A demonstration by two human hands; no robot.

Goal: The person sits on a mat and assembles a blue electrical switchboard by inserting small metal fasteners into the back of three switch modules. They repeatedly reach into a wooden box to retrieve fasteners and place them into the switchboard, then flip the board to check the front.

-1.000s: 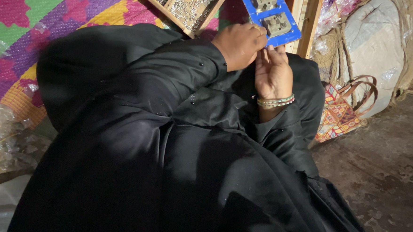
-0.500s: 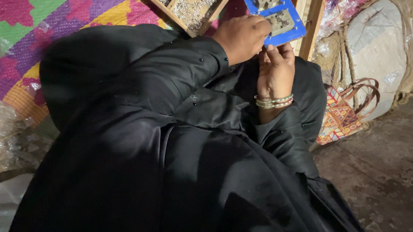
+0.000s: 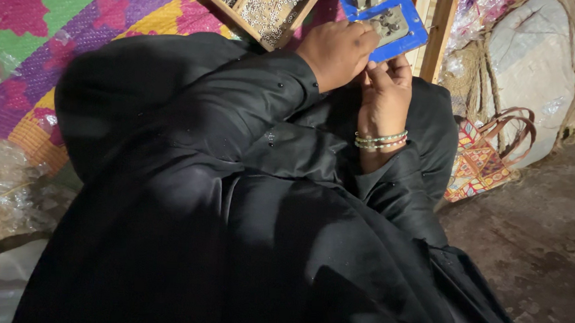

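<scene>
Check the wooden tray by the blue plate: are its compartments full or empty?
Filled, not empty: both visible compartments of the wooden tray hold many small metal parts. Depth cannot be told; the frame crops it.

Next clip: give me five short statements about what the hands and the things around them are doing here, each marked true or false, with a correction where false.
1. Both hands meet at the lower edge of a blue tray. True.
2. The right hand wears beaded bracelets at the wrist. True.
3. The left hand rests inside the wooden box of small metal parts. False: it lies beside that box, against the blue tray.
4. The blue tray holds grey metal pieces. True.
5. A woven handbag lies on the patterned mat at the person's left. False: it stands at the person's right, by a sack.
</scene>
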